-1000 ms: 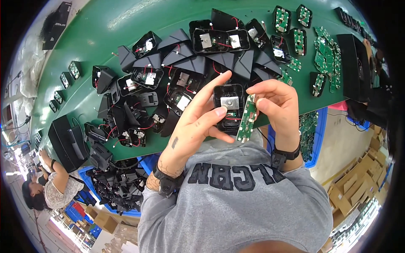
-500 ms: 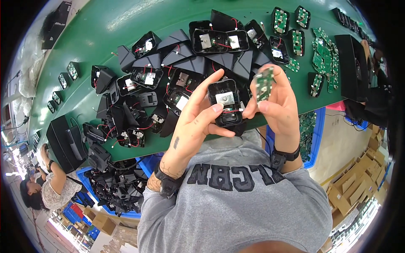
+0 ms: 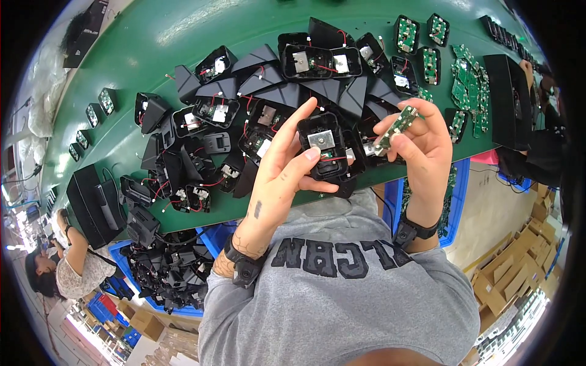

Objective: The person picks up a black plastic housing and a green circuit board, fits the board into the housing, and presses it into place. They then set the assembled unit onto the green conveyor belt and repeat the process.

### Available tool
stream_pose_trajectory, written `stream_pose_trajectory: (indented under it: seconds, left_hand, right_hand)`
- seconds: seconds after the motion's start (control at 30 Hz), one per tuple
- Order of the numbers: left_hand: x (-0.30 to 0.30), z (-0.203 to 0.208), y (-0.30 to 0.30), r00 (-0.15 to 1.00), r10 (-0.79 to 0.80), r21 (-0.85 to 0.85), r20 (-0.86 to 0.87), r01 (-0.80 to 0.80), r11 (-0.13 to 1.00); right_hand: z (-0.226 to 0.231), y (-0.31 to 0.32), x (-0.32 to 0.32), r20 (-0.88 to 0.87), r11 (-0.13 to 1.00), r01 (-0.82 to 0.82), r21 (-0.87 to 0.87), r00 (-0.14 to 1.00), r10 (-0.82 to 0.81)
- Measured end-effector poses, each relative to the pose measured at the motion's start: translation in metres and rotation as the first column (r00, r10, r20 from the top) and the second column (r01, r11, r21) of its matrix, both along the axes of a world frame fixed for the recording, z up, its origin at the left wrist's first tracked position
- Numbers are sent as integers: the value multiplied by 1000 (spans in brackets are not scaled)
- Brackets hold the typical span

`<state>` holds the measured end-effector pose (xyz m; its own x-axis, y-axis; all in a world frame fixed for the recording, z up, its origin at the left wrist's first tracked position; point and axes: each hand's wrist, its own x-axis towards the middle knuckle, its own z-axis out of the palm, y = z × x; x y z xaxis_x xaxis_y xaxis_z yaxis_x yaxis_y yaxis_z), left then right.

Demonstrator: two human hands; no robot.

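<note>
My left hand [image 3: 282, 160] grips a black plastic housing [image 3: 318, 124], its open side up. Inside sit a metal plate [image 3: 321, 139] and a red wire [image 3: 332, 158] with a white connector; my thumb presses by the plate. To its right, my right hand [image 3: 424, 143] pinches a green circuit board [image 3: 397, 127] between thumb and fingers, tilted and apart from the housing. Under and beside my hands lie more black housings [image 3: 353, 149], partly hidden by them.
Many black housings [image 3: 274, 94] with red wires crowd the green table [image 3: 165, 36]. Loose circuit boards [image 3: 470, 88] lie at the right, near housings with boards fitted [image 3: 431, 64]. Blue bins [image 3: 461, 198] stand below the table edge. A person [image 3: 76, 262] is at the far left.
My right hand has moved to the right with the circuit board, away from the housing, and the board has turned. My left hand has shifted slightly left with the housing.
</note>
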<state>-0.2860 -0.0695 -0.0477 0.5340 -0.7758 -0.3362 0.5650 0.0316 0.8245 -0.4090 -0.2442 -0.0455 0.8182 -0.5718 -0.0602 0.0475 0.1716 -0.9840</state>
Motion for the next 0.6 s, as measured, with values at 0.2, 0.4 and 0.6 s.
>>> stream_pose_trajectory:
  seconds: [0.2, 0.4, 0.6]
  left_hand:
    - [0, 1, 1, 998, -45, -16, -51, 45, 999]
    - [1, 2, 2, 996, -65, -35, -56, 63, 997]
    - [1, 1, 2, 994, -72, -33, -77, 70, 997]
  right_hand:
    - [-1, 2, 2, 75, 987, -38, 156, 997, 27]
    - [-6, 1, 1, 142, 956, -43, 289, 990, 2]
    - [-14, -2, 5, 250, 993, -108, -57, 961, 119]
